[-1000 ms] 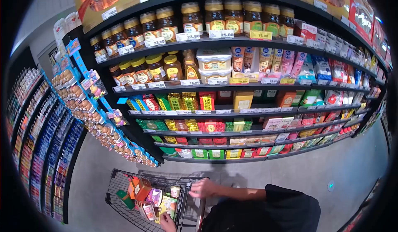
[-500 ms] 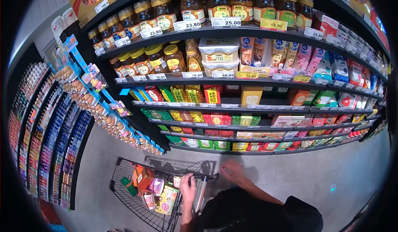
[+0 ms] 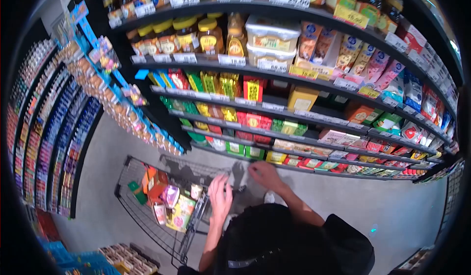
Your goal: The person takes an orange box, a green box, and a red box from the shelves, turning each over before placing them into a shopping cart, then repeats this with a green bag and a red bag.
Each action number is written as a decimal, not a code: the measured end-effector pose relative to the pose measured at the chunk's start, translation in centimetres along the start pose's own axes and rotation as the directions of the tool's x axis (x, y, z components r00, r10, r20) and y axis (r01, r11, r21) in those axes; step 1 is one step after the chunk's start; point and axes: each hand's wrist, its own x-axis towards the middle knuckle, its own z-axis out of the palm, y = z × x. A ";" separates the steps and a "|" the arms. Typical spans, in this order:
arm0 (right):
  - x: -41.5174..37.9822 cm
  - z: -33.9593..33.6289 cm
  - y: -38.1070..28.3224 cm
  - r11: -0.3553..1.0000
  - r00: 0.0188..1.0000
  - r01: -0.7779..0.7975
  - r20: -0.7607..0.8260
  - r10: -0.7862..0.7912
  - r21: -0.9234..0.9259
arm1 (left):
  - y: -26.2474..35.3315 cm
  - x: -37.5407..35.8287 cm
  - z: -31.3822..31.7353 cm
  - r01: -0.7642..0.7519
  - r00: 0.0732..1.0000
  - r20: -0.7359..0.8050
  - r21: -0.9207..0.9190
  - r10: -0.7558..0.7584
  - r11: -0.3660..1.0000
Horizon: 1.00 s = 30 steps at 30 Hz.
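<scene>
A black wire shopping cart (image 3: 128, 211) stands on the floor in front of me, to the left. My left hand (image 3: 220, 196) is raised beside its handle end, fingers apart and nothing in them. To the right of it, my right hand (image 3: 266, 177) hovers in front of the lower shelves, loosely bent with no object showing in it. Inside the cart lie an orange-brown box (image 3: 156, 183), a green package (image 3: 138, 192), a purple-and-white package (image 3: 170, 195), a yellow-green packet (image 3: 181, 213), a jar-shaped container (image 3: 159, 213) and a small cup (image 3: 196, 191).
Long dark shelves (image 3: 196, 96) ahead carry honey jars (image 3: 210, 36), white-lidded tubs (image 3: 272, 34) and bagged goods. A blue hanging display (image 3: 110, 78) projects at the shelf end. Further left stands another stocked shelf (image 3: 54, 142). Packed goods (image 3: 128, 260) sit at the lower left.
The view has tilted, with the shelves shifting up. The cart has moved left relative to my body, and its handle now lies left of my left hand instead of right.
</scene>
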 end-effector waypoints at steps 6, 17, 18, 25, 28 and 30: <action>1.2 -1.8 -1.8 0.984 0.981 -0.151 0.140 0.137 0.094 | -1.2 2.0 4.9 -0.080 0.988 0.136 0.099 0.066 0.992; -1.4 3.6 -5.4 0.978 0.903 -0.172 0.417 0.107 0.121 | -1.4 -2.2 -3.4 -0.075 0.991 0.125 0.141 0.057 0.987; -1.4 4.1 -5.9 0.978 0.897 -0.170 0.430 0.105 0.117 | -2.8 -3.9 -3.4 0.120 0.990 0.074 0.056 -0.124 0.991; 0.2 9.6 -9.3 0.981 0.841 -0.190 0.508 0.188 -0.049 | -4.6 -18.8 -13.2 0.591 0.806 0.033 -0.065 -0.590 0.804; 0.4 10.8 -9.7 0.984 0.852 -0.148 0.491 0.179 -0.102 | -3.8 -23.8 -14.6 0.703 0.702 0.130 0.037 -0.701 0.711; 0.4 11.2 -9.6 0.988 0.878 -0.127 0.453 0.155 -0.091 | -3.4 -25.2 -15.3 0.762 0.605 0.200 0.136 -0.771 0.633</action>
